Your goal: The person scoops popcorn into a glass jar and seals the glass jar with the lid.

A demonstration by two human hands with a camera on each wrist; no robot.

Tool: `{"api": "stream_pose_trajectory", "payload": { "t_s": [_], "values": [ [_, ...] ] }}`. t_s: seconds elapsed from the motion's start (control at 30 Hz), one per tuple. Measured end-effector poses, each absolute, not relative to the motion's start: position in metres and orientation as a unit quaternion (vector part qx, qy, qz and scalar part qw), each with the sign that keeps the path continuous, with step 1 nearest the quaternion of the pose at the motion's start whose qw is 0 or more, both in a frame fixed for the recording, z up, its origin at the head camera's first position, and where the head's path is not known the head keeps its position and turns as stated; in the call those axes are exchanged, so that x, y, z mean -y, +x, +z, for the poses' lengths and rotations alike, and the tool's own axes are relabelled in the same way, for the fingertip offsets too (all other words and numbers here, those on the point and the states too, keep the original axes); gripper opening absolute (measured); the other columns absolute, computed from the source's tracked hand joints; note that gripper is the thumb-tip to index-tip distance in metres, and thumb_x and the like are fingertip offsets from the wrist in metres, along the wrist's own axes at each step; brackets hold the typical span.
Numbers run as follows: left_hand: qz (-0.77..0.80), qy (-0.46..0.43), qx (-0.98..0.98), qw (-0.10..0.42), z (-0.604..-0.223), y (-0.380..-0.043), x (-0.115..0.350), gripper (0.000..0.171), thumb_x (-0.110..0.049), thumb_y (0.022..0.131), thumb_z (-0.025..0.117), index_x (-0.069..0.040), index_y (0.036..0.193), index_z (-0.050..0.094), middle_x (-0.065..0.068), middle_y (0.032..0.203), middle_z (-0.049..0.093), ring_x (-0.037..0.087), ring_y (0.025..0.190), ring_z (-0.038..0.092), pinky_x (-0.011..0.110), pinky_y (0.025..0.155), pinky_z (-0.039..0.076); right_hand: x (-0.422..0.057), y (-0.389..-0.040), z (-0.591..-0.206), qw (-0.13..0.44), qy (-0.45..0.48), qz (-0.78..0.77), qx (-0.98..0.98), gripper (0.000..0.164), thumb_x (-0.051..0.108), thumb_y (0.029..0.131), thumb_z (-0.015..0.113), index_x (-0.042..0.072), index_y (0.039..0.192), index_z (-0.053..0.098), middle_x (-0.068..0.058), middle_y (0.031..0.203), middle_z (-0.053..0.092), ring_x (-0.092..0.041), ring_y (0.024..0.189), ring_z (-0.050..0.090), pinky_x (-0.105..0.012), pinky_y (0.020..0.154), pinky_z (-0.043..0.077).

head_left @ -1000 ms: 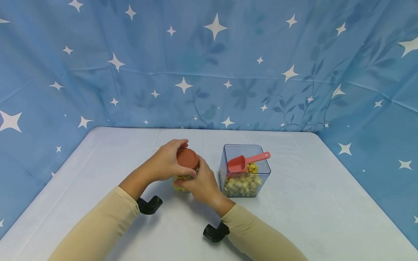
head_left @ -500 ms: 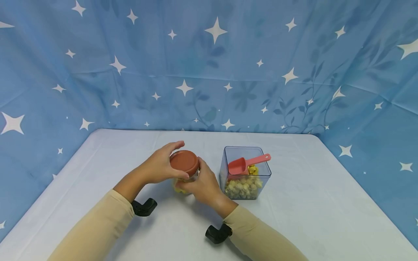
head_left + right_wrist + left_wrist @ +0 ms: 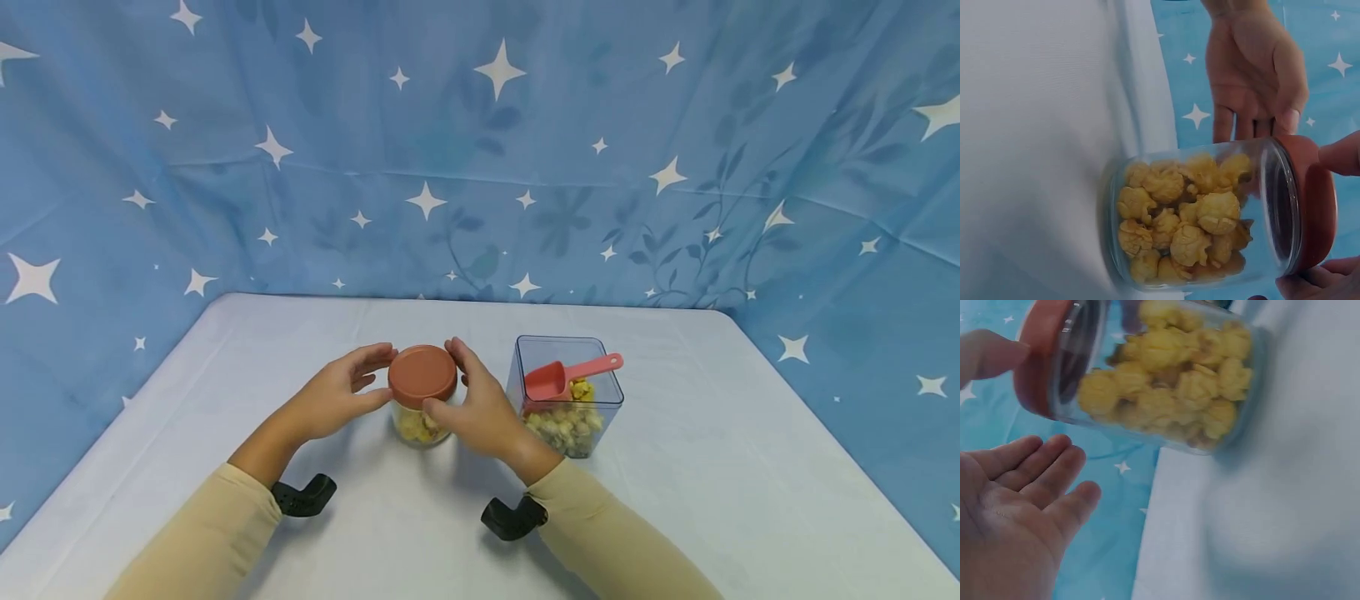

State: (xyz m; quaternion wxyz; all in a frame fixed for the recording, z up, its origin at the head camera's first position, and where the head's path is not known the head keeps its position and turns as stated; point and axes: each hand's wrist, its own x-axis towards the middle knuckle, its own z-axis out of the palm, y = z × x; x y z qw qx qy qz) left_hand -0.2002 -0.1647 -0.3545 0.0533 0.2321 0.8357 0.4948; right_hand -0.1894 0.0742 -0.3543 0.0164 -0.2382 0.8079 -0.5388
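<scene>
A clear jar of popcorn (image 3: 1179, 225) with a reddish-brown lid (image 3: 422, 377) stands upright on the white table. My left hand (image 3: 330, 397) is at the jar's left, its fingers spread and relaxed; the palm faces the jar in the left wrist view. Its thumb tip lies at the lid's edge, and whether it touches cannot be told. On the other side my right hand (image 3: 491, 411) holds the jar near the lid, the thumb in front and the fingers at its right and far side. Most of the popcorn shows through the jar wall.
Right of the jar stands a clear square container (image 3: 617, 412) partly filled with popcorn. A pink scoop (image 3: 551, 382) rests in it, its handle sticking out over the right rim. A starry blue curtain (image 3: 420, 125) hangs behind the white table (image 3: 750, 467).
My left hand has come off the lid and drawn left, leaving more of the jar in view. My right hand has shifted from the jar's body up toward the lid.
</scene>
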Motion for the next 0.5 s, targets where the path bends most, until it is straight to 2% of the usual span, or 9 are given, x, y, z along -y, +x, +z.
{"api": "stream_pose_trajectory", "payload": {
  "t_s": [0.13,0.23,0.4,0.5],
  "values": [
    [0.525,0.228,-0.816,0.080,-0.367,-0.200,0.156,0.082,-0.019,0.091,0.075,0.004,0.154,0.027,0.019,0.153,0.040,0.038,0.142,0.035,0.056,0.114,0.029,-0.074,-0.193,-0.354,0.030,-0.242,-0.549,-0.799,0.089,0.017,0.089,0.072,-0.003,0.157,0.019,-0.016,0.159,0.030,-0.027,0.142,0.036,-0.046,0.113,0.034],
    [0.537,0.214,-0.811,0.091,-0.377,-0.201,0.145,0.087,-0.023,0.085,0.081,-0.001,0.154,0.032,0.014,0.150,0.044,0.035,0.141,0.037,0.056,0.113,0.031,-0.074,-0.194,-0.355,0.035,-0.237,-0.556,-0.796,0.090,0.018,0.089,0.074,-0.004,0.157,0.019,-0.016,0.158,0.032,-0.028,0.140,0.039,-0.048,0.112,0.035],
    [0.539,0.185,-0.819,0.073,-0.387,-0.201,0.137,0.083,-0.025,0.082,0.084,-0.006,0.149,0.040,0.009,0.141,0.052,0.031,0.133,0.046,0.056,0.108,0.038,-0.071,-0.193,-0.356,0.010,-0.223,-0.549,-0.806,0.095,0.025,0.085,0.080,-0.006,0.155,0.024,-0.016,0.149,0.045,-0.029,0.135,0.044,-0.051,0.109,0.038],
    [0.537,0.187,-0.820,0.068,-0.389,-0.201,0.137,0.081,-0.025,0.082,0.084,-0.007,0.149,0.041,0.009,0.141,0.053,0.031,0.133,0.046,0.056,0.108,0.038,-0.069,-0.193,-0.358,-0.012,-0.219,-0.533,-0.817,0.098,0.029,0.083,0.084,-0.006,0.154,0.026,-0.015,0.142,0.050,-0.028,0.131,0.047,-0.049,0.106,0.040]
  ]
}}
